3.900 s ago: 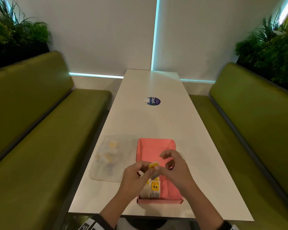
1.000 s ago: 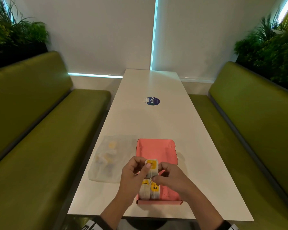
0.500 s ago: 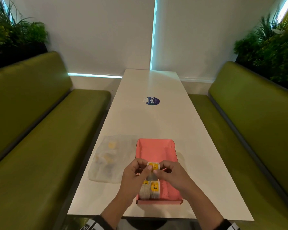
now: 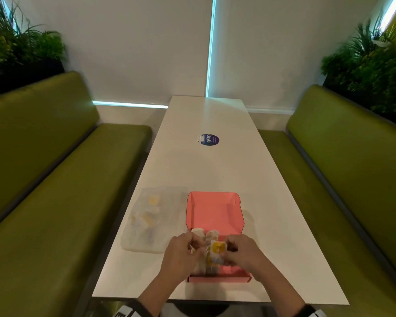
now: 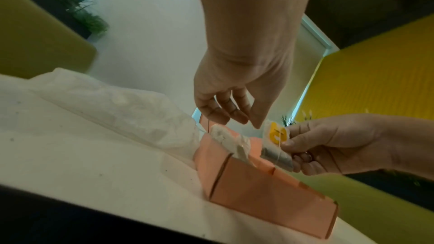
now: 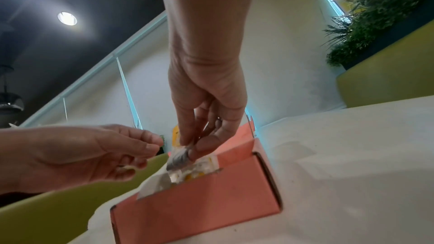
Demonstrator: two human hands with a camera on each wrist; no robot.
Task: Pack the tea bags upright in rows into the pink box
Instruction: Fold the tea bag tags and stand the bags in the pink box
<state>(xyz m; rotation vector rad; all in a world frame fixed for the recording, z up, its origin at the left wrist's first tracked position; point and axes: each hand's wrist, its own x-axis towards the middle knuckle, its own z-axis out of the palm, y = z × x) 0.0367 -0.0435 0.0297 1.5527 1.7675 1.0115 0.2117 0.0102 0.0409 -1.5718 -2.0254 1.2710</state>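
Note:
The open pink box lies on the white table near its front edge. Several tea bags stand in its near left part, also showing in the left wrist view and the right wrist view. My right hand pinches one more tea bag with a yellow tag, just above the standing ones. Thumb and fingers of that right hand grip the bag's lower part. My left hand hovers beside it, its fingers loosely curled over the packed bags and holding nothing.
A clear plastic bag with more tea bags lies left of the box. A round blue sticker sits mid-table. Green benches run along both sides, with plants behind them. The box's far half shows bare pink floor.
Both hands held the tagged tea bag above the box before. It has come down to the packed row, and my left hand has let go of it.

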